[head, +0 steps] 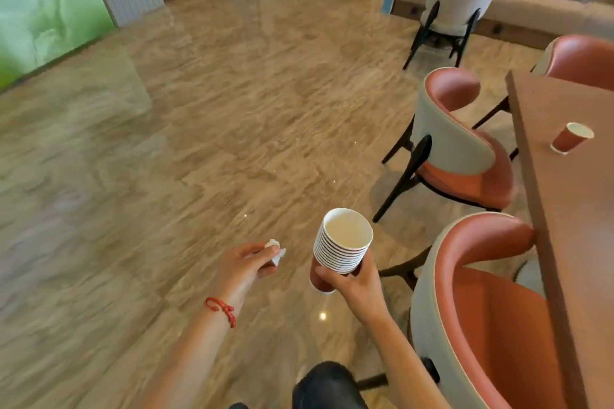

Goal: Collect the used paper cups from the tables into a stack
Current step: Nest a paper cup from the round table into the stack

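The stack of paper cups [342, 242] sits in the right hand [357, 285], held out over the floor in the lower middle of the view, tilted a little so that the white inside of the top cup faces the camera. Its many white rims are packed closely one above another, and the red-brown wall of the lowest cup shows beneath them, where the fingers and thumb curl round it from below. Just to the left, apart from the stack, the left hand [247, 267] pinches a small crumpled white tissue [275, 251] between its fingertips; a red cord bracelet [222, 309] circles that wrist. Further out to the right, a single red-brown paper cup [570, 138] with a white rim stands on the brown wooden table [571, 229], near its left edge and well apart from the stack. Three chairs with orange seats and pale backs are drawn up to that table: the nearest chair [481, 319] just right of the right forearm, a second chair [461, 149] beyond it, and a third at the far corner. The polished beige marble floor [199, 129] spreads across the rest of the view.
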A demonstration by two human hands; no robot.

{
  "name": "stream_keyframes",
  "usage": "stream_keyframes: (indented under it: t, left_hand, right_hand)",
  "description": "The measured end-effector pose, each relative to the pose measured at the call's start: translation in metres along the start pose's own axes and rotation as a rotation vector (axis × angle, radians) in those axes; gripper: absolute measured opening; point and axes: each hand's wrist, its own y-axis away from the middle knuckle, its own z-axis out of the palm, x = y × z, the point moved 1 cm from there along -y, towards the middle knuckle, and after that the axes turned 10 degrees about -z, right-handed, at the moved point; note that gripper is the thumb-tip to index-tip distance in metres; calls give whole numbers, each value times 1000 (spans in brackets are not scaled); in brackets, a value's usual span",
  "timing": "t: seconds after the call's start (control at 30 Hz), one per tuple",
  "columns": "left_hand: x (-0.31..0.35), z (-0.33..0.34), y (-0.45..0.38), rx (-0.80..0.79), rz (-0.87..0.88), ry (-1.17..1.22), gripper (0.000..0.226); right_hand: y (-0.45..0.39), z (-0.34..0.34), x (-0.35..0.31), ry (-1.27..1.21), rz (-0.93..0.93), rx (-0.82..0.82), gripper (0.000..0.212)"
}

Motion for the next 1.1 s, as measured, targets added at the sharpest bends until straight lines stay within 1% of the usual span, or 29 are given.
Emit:
stream_keyframes:
  t: [0.2, 0.3, 0.5, 0.6, 0.67, 0.8, 0.9, 1.0, 1.1]
  left_hand:
    - [53, 61, -110, -54, 4, -66, 14]
    - [82, 99, -161, -73, -9, -81, 11]
    - [139, 179, -247, -149, -9, -157, 3]
    - [158, 218, -284, -214, -35, -189, 2]
    - [167, 244, -306, -255, -53, -201, 2]
    - [183, 309, -356, -371, -75, -274, 4]
    - [193, 361, -390, -476, -84, -363, 6]
    - [206, 415, -419, -574, -113, -458, 13]
    - [219, 465, -439, -663, -120, -533, 13]
  right_hand:
    - [-120, -17, 16, -38, 5, 70, 76]
    - [-180, -35, 21, -59, 3, 94, 79]
    - [-282, -80, 22, -71, 32, 203, 85]
    - [-315, -103, 28, -73, 43, 258, 78]
    - [-333, -117, 32, -73, 49, 295, 77]
    - [-373, -150, 46, -81, 52, 439, 70]
    - [-401, -176, 55, -76, 71, 562, 69]
    - [-427, -203, 61, -67, 97, 713, 69]
    - [-446, -227, 63, -12, 124, 849, 75]
